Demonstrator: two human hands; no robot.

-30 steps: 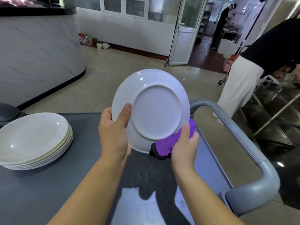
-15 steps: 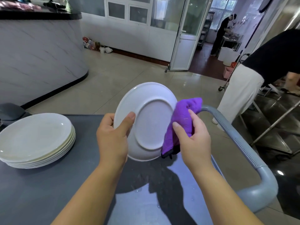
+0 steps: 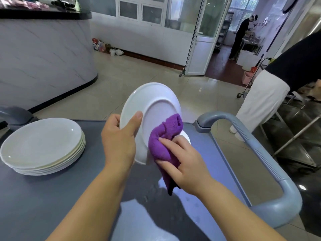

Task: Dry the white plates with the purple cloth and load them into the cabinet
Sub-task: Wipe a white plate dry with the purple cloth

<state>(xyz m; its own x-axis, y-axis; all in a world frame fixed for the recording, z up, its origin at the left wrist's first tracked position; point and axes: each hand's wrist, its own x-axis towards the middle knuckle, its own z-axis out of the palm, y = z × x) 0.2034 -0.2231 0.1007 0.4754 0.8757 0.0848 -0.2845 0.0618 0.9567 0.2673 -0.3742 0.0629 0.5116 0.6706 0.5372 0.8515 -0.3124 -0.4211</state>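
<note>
My left hand [image 3: 119, 141] grips a white plate [image 3: 152, 101] by its left rim, thumb on the underside, holding it nearly upright with the bottom facing me. My right hand [image 3: 184, 164] holds the purple cloth [image 3: 163, 141] bunched against the plate's underside, lower right. The cloth hangs down below the plate and hides its lower right edge. A stack of several white plates [image 3: 41, 145] rests on the grey cart top [image 3: 43, 197] to the left.
The cart's blue-grey handle [image 3: 260, 153] curves along the right side. The cart top is wet near me. A person in white trousers [image 3: 260, 101] stands close on the right by steel racks. A curved marble counter [image 3: 43, 53] stands at left; another person stands beyond the doorway.
My right hand brought the cloth from the plate's lower right edge up and over onto its underside. The plate has tilted more edge-on and shifted slightly right.
</note>
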